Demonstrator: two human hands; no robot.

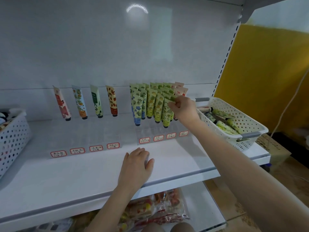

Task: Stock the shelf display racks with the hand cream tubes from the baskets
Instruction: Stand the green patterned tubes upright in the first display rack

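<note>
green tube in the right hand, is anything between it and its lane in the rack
Nothing visible: the right hand pinches the green tube by its top, already standing at the front of its lane in the clear rack.

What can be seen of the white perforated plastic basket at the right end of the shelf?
The white perforated plastic basket is rectangular, its walls pierced with round holes, with a grey handle at each short end. It sits upright on the right end of the white shelf, turned at an angle. Several green patterned hand cream tubes lie loose inside. The right hand, pinching a green patterned tube in the rack, is close by its left side; whether they touch cannot be told.
</note>
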